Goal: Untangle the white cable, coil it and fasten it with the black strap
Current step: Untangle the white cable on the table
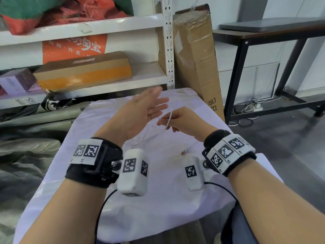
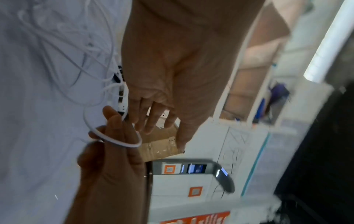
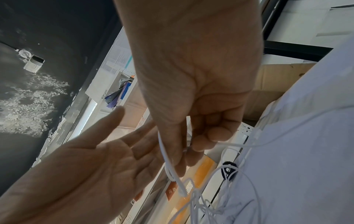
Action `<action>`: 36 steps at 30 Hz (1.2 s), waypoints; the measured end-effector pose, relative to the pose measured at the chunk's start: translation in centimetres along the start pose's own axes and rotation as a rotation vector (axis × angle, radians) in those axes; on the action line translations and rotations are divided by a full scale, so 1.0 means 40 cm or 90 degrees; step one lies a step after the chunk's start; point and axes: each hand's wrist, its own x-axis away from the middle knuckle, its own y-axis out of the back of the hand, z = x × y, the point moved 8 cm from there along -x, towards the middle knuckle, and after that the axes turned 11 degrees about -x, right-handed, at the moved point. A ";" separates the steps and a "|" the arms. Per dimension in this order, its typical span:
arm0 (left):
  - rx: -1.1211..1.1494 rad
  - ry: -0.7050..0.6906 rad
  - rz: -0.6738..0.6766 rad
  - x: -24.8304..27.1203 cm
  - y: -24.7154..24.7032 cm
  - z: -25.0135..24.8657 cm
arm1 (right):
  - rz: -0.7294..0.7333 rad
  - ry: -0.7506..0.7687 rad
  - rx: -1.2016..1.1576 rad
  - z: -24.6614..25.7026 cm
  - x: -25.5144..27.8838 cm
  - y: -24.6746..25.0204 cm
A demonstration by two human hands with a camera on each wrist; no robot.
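My right hand (image 1: 162, 122) pinches a short loop of the thin white cable (image 1: 169, 118) between thumb and fingers above the white-clothed table (image 1: 175, 199). In the right wrist view the right hand (image 3: 184, 159) holds that loop, and the rest of the cable (image 3: 203, 203) hangs down in a loose tangle onto the cloth. My left hand (image 1: 154, 104) is held just left of it, fingers straight, palm facing the right hand, holding nothing. The black strap (image 3: 229, 171) lies on the cloth with cable strands running across it. More cable (image 2: 76, 63) sprawls tangled on the cloth in the left wrist view.
A small red-tipped piece (image 1: 183, 152) lies on the cloth near my right wrist. White shelving (image 1: 105, 25) with cardboard boxes (image 1: 84, 73) stands behind the table. A tall carton (image 1: 195, 55) leans at the back right, beside a dark metal-framed desk (image 1: 263, 36).
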 end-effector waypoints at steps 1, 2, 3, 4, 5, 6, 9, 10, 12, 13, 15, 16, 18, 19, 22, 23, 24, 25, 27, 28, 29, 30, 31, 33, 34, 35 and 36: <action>-0.074 -0.013 0.010 0.002 -0.009 0.000 | 0.003 0.002 0.007 0.003 0.001 -0.002; -0.147 -0.022 0.020 0.003 -0.017 0.002 | 0.005 0.004 0.015 0.005 0.002 -0.003; -0.210 -0.028 0.029 0.003 -0.026 0.006 | 0.006 0.006 0.026 0.007 0.002 -0.004; -0.264 -0.036 0.033 0.002 -0.033 0.009 | 0.006 0.008 0.036 0.008 0.003 -0.005; -0.310 -0.051 0.027 -0.001 -0.036 0.010 | 0.011 0.009 0.039 0.007 0.002 -0.009; -0.349 -0.068 0.010 -0.003 -0.033 0.009 | 0.021 0.011 0.032 0.005 0.001 -0.015; -0.370 -0.127 -0.055 -0.003 0.001 -0.002 | 0.019 0.023 -0.003 0.002 0.000 -0.012; -0.336 -0.146 -0.078 0.001 0.018 -0.009 | -0.011 0.017 -0.020 -0.004 -0.003 0.005; -0.289 -0.175 -0.162 0.010 0.070 -0.029 | -0.103 -0.007 -0.078 -0.019 -0.008 0.056; -0.286 -0.185 -0.220 0.015 0.104 -0.036 | -0.160 -0.026 -0.117 -0.033 -0.009 0.086; -0.287 -0.181 -0.342 0.032 0.186 -0.035 | -0.281 -0.052 -0.205 -0.060 -0.003 0.146; -0.292 -0.169 -0.400 0.044 0.228 -0.028 | -0.338 -0.050 -0.246 -0.070 0.002 0.173; -0.358 -0.136 -0.491 0.071 0.297 -0.008 | -0.411 -0.029 -0.288 -0.074 0.012 0.208; -0.424 -0.095 -0.504 0.077 0.315 0.010 | -0.412 -0.020 -0.287 -0.069 0.015 0.211; -0.576 0.097 -0.390 0.039 0.323 0.118 | -0.290 -0.013 -0.255 -0.047 0.006 0.161; -0.600 0.134 -0.336 0.025 0.309 0.147 | -0.233 -0.009 -0.240 -0.037 0.004 0.138; -0.623 0.140 -0.294 0.016 0.288 0.155 | -0.183 -0.002 -0.223 -0.027 0.003 0.116; -0.645 0.103 -0.270 0.007 0.263 0.145 | -0.148 0.008 -0.210 -0.016 0.006 0.100; -0.644 -0.055 -0.266 0.001 0.198 0.076 | -0.106 0.027 -0.210 0.004 0.011 0.082; -0.621 -0.131 -0.250 0.006 0.160 0.036 | -0.087 0.036 -0.215 0.013 0.013 0.074; -0.594 -0.184 -0.211 0.013 0.117 0.002 | -0.066 0.046 -0.220 0.021 0.015 0.065; -0.573 -0.204 -0.153 0.016 0.079 -0.015 | -0.048 0.056 -0.221 0.029 0.017 0.057; -0.550 -0.204 -0.096 0.016 0.052 -0.020 | -0.035 0.065 -0.214 0.035 0.017 0.052; -0.459 -0.173 -0.060 0.013 0.040 -0.013 | -0.019 0.073 -0.187 0.039 0.017 0.045; -0.400 -0.156 -0.070 0.012 0.049 -0.008 | -0.012 0.072 -0.176 0.038 0.016 0.042; -0.343 -0.141 -0.087 0.010 0.061 -0.002 | -0.006 0.066 -0.165 0.035 0.015 0.039; -0.293 -0.127 -0.105 0.007 0.073 0.008 | -0.001 0.057 -0.155 0.029 0.013 0.037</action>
